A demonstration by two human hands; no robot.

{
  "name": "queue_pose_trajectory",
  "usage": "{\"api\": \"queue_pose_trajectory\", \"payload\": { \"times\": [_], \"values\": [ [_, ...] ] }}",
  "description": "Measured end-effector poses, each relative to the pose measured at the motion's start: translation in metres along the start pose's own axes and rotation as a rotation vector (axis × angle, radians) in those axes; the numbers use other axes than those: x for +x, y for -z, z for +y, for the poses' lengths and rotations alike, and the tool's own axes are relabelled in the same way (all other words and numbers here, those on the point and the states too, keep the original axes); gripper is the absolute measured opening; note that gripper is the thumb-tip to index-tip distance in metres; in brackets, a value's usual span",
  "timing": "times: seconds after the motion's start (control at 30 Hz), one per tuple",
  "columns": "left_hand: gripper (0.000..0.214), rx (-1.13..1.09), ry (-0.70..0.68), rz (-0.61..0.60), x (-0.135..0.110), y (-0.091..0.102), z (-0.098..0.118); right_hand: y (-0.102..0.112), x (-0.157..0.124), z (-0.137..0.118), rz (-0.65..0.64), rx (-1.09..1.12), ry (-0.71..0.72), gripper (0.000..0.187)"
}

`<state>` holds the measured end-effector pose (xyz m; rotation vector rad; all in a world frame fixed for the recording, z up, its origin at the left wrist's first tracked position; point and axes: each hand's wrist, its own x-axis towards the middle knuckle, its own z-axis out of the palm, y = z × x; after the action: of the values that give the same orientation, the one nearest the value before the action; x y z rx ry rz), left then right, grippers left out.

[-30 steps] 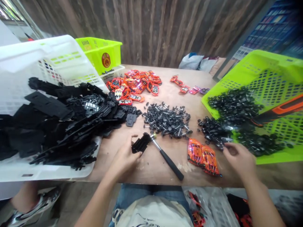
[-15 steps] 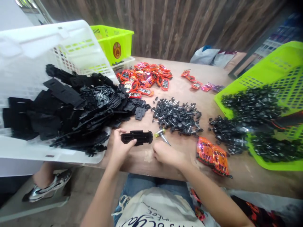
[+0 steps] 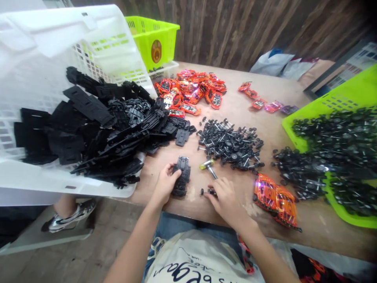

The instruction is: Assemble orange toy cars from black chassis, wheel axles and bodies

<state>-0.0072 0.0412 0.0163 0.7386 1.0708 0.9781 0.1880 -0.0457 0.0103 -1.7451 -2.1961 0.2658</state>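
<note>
My left hand (image 3: 165, 185) grips a black toy-car chassis (image 3: 182, 177) and holds it flat on the wooden table (image 3: 235, 114), lengthwise away from me. My right hand (image 3: 225, 200) is just right of it, fingers pinched on a small black wheel axle (image 3: 205, 192) at the table surface. That hand also lies over the handle of a small hammer (image 3: 207, 166), whose yellow-tipped head pokes out beyond the fingers. Two orange toy-car bodies (image 3: 275, 199) lie to the right of my right hand.
A tipped white crate (image 3: 38, 59) spills black chassis parts (image 3: 103, 125) at left. A pile of wheel axles (image 3: 229, 143) lies ahead, with more in a lime basket (image 3: 347, 98) at right. Orange car bodies (image 3: 191, 92) are heaped farther back. Another person's shoe (image 3: 69, 218) shows below the table.
My left hand turned the chassis from crosswise to lengthwise and set it on the table. My right hand came from the wheel pile at right to beside the chassis, holding an axle.
</note>
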Motion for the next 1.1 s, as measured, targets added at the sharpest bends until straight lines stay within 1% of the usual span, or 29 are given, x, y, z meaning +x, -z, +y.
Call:
{"api": "queue_pose_trajectory", "payload": {
  "times": [0.07, 0.13, 0.23, 0.33, 0.4, 0.47, 0.53, 0.6, 0.73, 0.8, 0.87, 0.9, 0.97, 1.03, 1.1],
  "values": [
    [0.043, 0.023, -0.004, -0.024, -0.002, -0.002, -0.005, -0.001, -0.007, -0.002, -0.014, 0.015, 0.034, 0.010],
    [0.044, 0.056, 0.004, -0.043, -0.004, -0.002, -0.007, -0.001, -0.019, -0.004, -0.018, 0.054, 0.037, 0.018],
    [0.042, 0.096, 0.040, -0.050, -0.007, -0.001, -0.008, -0.003, -0.035, -0.005, 0.010, 0.126, 0.016, 0.027],
    [0.037, 0.179, 0.031, -0.039, -0.006, 0.000, -0.012, -0.005, -0.040, -0.006, 0.057, 0.134, 0.019, 0.024],
    [0.030, 0.285, -0.032, -0.015, -0.006, -0.001, -0.017, -0.004, -0.036, -0.007, 0.141, 0.126, 0.021, 0.021],
    [0.023, 0.408, -0.103, -0.016, -0.007, -0.005, -0.023, -0.001, -0.026, -0.010, 0.292, 0.138, 0.010, 0.023],
    [0.017, 0.501, -0.151, -0.063, -0.012, -0.012, -0.027, 0.001, -0.014, -0.013, 0.424, 0.145, 0.002, 0.027],
    [0.014, 0.532, -0.168, -0.124, -0.021, -0.021, -0.031, 0.001, -0.004, -0.017, 0.470, 0.127, -0.010, 0.027],
    [0.017, 0.440, -0.125, -0.190, -0.035, -0.039, -0.034, 0.000, 0.003, -0.022, 0.451, 0.099, -0.063, 0.023],
    [0.018, 0.402, -0.118, -0.200, -0.036, -0.044, -0.034, 0.000, 0.002, -0.022, 0.421, 0.105, -0.101, 0.022],
    [0.018, 0.392, -0.132, -0.200, -0.036, -0.048, -0.032, -0.001, 0.001, -0.020, 0.404, 0.151, -0.168, 0.021],
    [0.018, 0.389, -0.135, -0.202, -0.035, -0.048, -0.030, -0.002, 0.001, -0.018, 0.413, 0.205, -0.212, 0.021],
    [0.018, 0.380, -0.121, -0.229, -0.034, -0.049, -0.025, -0.002, 0.003, -0.014, 0.416, 0.398, -0.292, 0.028],
    [0.019, 0.377, -0.092, -0.288, -0.032, -0.047, -0.020, -0.001, 0.007, -0.009, 0.349, 0.628, -0.346, 0.041],
    [0.020, 0.379, -0.070, -0.350, -0.031, -0.046, -0.016, 0.004, 0.010, -0.005, 0.249, 0.771, -0.361, 0.048]
  ]
}}
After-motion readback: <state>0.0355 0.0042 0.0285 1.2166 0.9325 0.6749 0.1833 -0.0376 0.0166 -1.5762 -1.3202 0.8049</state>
